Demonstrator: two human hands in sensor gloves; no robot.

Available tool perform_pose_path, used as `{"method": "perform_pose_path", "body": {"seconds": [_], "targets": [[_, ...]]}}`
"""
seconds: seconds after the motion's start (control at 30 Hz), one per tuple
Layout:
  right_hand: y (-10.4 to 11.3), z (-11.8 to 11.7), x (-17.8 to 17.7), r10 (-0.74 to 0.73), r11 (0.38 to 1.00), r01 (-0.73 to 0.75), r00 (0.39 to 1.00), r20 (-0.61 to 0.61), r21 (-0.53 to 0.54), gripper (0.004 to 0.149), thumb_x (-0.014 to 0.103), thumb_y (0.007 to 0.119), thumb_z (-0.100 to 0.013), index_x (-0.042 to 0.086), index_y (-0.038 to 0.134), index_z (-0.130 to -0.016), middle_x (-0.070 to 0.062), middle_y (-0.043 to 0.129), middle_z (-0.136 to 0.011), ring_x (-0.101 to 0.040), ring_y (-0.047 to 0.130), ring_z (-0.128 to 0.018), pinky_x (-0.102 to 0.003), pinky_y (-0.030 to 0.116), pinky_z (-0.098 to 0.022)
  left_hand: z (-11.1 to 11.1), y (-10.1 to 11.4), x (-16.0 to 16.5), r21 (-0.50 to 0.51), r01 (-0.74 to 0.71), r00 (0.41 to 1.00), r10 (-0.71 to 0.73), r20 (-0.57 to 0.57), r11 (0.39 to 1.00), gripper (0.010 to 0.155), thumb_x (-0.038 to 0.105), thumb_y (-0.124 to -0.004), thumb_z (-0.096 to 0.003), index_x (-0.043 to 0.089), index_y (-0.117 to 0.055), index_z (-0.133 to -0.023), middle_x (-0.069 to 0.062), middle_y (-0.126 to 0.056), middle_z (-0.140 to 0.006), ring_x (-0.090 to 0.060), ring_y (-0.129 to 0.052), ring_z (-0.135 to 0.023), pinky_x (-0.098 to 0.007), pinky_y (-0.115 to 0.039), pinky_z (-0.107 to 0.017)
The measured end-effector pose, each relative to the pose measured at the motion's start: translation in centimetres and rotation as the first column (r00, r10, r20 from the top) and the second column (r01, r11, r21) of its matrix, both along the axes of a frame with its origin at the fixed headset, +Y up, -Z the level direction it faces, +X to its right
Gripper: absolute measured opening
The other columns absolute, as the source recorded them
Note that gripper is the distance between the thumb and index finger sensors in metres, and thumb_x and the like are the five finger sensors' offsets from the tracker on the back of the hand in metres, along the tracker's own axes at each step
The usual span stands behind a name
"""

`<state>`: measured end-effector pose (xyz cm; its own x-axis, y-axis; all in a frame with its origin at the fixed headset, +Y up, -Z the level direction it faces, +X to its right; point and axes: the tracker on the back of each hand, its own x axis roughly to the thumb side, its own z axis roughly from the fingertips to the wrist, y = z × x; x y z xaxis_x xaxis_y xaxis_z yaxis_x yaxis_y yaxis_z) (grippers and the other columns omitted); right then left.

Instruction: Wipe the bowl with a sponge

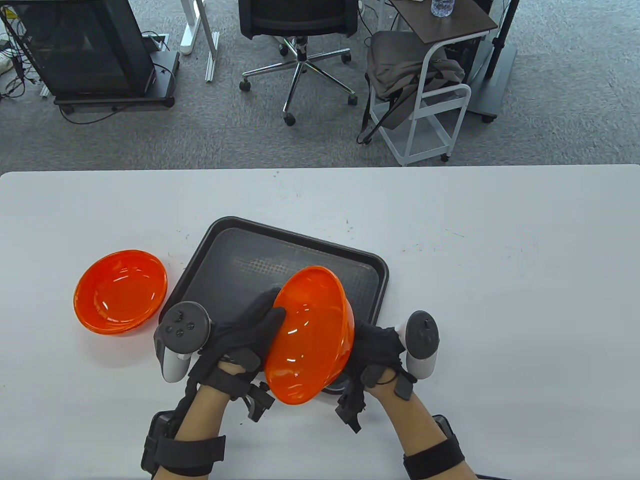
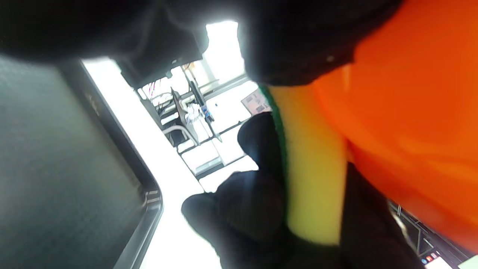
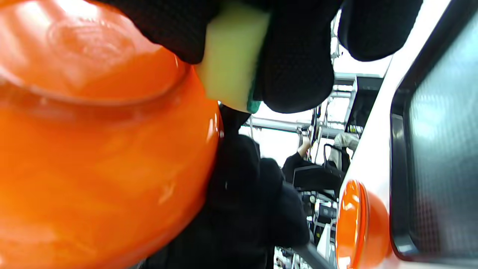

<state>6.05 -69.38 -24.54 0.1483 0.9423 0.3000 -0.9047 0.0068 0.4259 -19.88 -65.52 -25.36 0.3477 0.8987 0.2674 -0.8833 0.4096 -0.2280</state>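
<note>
The glossy orange plastic bowl (image 1: pixel 310 335) is held tilted above the near edge of the black tray (image 1: pixel 235 250); the left hand (image 1: pixel 250 330) grips its rim, exposing the underside, where the right hand (image 1: pixel 375 345) presses the yellow-green sponge (image 3: pixel 231 56).

**White bench: a tray and a stack of bowls**

A white bench (image 1: pixel 500 300) spans the scene, its far edge meeting grey carpet. A dark rectangular tray (image 1: pixel 235 260) with a raised rim lies flat on it, a little left of centre and turned slightly askew. Just to the tray's left, apart from it, sits a stack of orange bowls (image 1: pixel 120 292), upright. Small dark specks dot the surface right of the tray.
</note>
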Motion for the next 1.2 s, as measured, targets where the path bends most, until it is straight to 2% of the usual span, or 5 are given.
{"method": "perform_pose_path", "body": {"seconds": [0.07, 0.4, 0.77, 0.97, 1.2], "targets": [[0.0, 0.3, -0.7, 0.021, 1.0, -0.02, 0.999, -0.033, 0.005, 0.049, 0.027, 0.077, -0.053, 0.004, 0.061, -0.094, -0.024, 0.088, -0.085, -0.034, 0.097, -0.06, -0.064, 0.071, -0.053, 0.1, 0.0, -0.2, 0.034, -0.009, 0.998, 0.011, -0.06, 0.999, 0.058, 0.051, -0.072, -0.0551, 0.012, -0.071, -0.098, 0.008, -0.099, -0.03, 0.0, -0.091, 0.004, -0.027, -0.092, -0.004], [0.0, 0.7, -2.0, -0.006, 1.0, 0.002, 0.994, -0.106, -0.03, 0.051, 0.029, 0.079, -0.054, -0.004, 0.063, -0.088, -0.027, 0.091, -0.076, -0.032, 0.103, -0.052, -0.06, 0.075, -0.05, 0.0, -0.2, -2.3, 0.076, -0.01, 0.966, 0.029, -0.257, 0.997, 0.056, 0.051, -0.072, -0.0546, 0.011, -0.074, -0.093, 0.008, -0.098, -0.031, -0.001, -0.091, 0.003, -0.028, -0.092, -0.006], [0.6, 0.7, -1.5, -0.056, 0.998, 0.054, 0.994, -0.091, -0.022, 0.051, 0.031, 0.08, -0.054, -0.004, 0.064, -0.087, -0.027, 0.093, -0.073, -0.031, 0.105, -0.05, -0.058, 0.077, -0.049, 0.0, 0.3, -5.8, 0.117, 0.061, 0.883, 0.001, -0.469, 0.991, 0.054, 0.048, -0.075, -0.0529, 0.008, -0.073, -0.09, 0.005, -0.098, -0.038, -0.006, -0.094, -0.003, -0.032, -0.092, -0.011], [1.1, 0.6, -0.5, -0.088, 0.996, 0.088, 0.995, -0.04, 0.002, 0.051, 0.031, 0.08, -0.054, -0.003, 0.064, -0.088, -0.027, 0.093, -0.074, -0.031, 0.104, -0.05, -0.058, 0.077, -0.049, -0.1, 0.1, -6.9, 0.099, 0.105, 0.86, -0.041, -0.508, 0.99, 0.054, 0.047, -0.077, -0.0527, 0.008, -0.074, -0.09, 0.005, -0.099, -0.038, -0.006, -0.094, -0.003, -0.032, -0.091, -0.011], [1.6, 0.5, 1.1, -0.131, 0.99, 0.126, 0.988, 0.084, 0.066, 0.049, 0.031, 0.079, -0.055, 0.001, 0.063, -0.091, -0.026, 0.09, -0.078, -0.032, 0.101, -0.054, -0.06, 0.075, -0.05, -0.1, 0.3, -7.1, 0.085, 0.16, 0.862, -0.098, -0.497, 0.983, 0.053, 0.047, -0.079, -0.0524, 0.01, -0.077, -0.09, 0.005, -0.099, -0.034, -0.005, -0.092, 0.0, -0.031, -0.091, -0.009]]}}
